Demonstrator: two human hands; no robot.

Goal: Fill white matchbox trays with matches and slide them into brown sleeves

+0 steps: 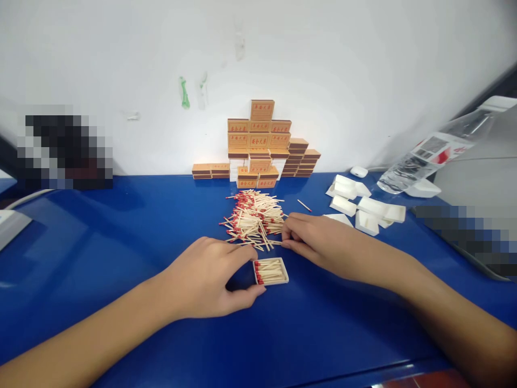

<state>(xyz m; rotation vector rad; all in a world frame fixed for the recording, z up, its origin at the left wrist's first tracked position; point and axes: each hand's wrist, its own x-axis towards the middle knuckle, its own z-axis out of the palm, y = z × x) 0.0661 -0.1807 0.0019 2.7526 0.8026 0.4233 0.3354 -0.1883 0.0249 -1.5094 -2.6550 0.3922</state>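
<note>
A small white matchbox tray [285,275] with red-tipped matches inside lies on the blue table [161,345]. My left hand [214,280] holds the tray's left end, thumb at the near corner and fingers at the far corner. Just behind the tray is a loose pile of matches [254,215], their heads mostly toward the left. My right hand [307,237] is at the pile's right front edge, thumb and fingers pinched on the end of a match [274,243]. One lone match [304,205] lies right of the pile.
Orange matchboxes [259,141] stand stacked against the wall behind the pile. Several white trays [343,205] lie at the right, near a tilted plastic bottle [428,151] and a small white case [359,172]. Blurred dark objects are at both sides.
</note>
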